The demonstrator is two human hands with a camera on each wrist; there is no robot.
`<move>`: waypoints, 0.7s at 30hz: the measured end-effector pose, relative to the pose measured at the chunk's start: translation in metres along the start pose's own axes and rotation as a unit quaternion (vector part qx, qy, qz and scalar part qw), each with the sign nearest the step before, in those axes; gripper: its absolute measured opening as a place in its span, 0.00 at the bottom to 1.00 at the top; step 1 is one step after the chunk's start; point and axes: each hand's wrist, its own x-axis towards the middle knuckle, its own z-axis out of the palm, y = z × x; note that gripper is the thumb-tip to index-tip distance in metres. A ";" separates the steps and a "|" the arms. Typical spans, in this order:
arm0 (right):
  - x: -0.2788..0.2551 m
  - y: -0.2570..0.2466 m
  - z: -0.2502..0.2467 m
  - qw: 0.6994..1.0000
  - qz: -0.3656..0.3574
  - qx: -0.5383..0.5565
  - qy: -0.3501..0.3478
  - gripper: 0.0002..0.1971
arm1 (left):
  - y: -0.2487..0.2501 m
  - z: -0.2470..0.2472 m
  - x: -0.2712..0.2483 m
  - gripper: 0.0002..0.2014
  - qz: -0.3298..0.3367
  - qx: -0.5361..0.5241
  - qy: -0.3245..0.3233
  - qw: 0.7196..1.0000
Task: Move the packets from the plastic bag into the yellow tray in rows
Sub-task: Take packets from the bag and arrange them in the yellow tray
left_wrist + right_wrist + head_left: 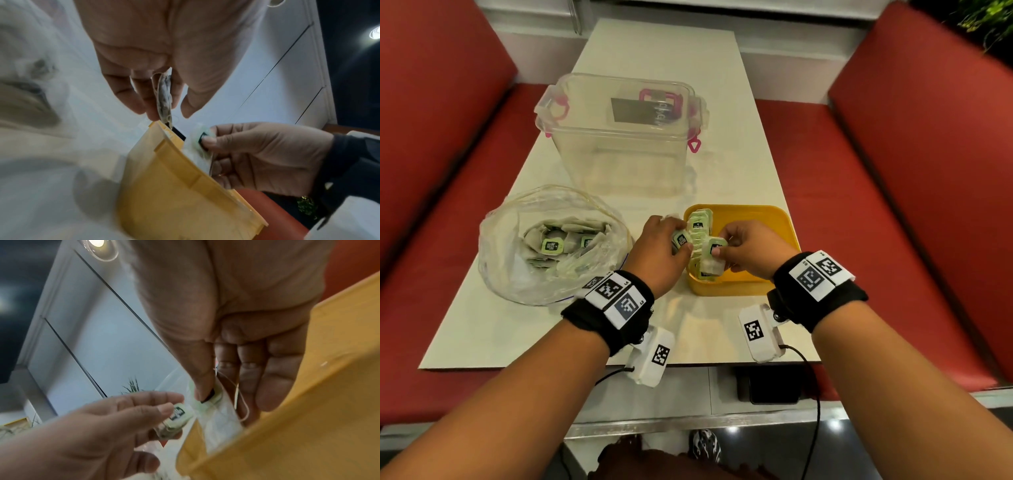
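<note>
On my feed: left hand (657, 253) and right hand (751, 248) bare; black fabric wristbands (609, 315) carrying white square-coded marker tags; white camera housings (650, 356) beneath each wrist, screw-mounted, trailing thin black cables (815, 394).

On the desk (739, 85): plastic bag (517, 274) at left holding packets (553, 245), tray (756, 219) at right. Behind both, a lidded container (619, 137). Row of packets along the tray's left side.

Even, fairly bright indoor light falls from above; a round ceiling lamp (98, 246) flares white in the right wrist view. The pale tabletop (661, 54) shows soft sheen and faint shadows. The head view is sharp but bows at its edges. Both wrist views are smeared and soft, worst at the left wrist's near-left side.
</note>
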 end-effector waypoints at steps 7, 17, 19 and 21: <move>0.009 0.010 0.018 0.991 0.024 -0.119 -0.054 0.06 | -0.003 0.000 -0.001 0.18 -0.013 -0.005 0.008 1.000; 0.014 0.008 0.019 0.973 0.020 -0.226 -0.051 0.03 | -0.007 0.006 -0.004 0.27 -0.050 0.012 -0.049 0.997; 0.016 0.006 0.021 0.964 0.010 -0.258 -0.061 0.03 | -0.007 0.006 -0.005 0.29 -0.054 0.009 -0.052 0.997; 0.019 0.004 0.023 0.954 0.003 -0.291 -0.073 0.04 | -0.007 0.006 -0.005 0.29 -0.057 0.008 -0.053 0.997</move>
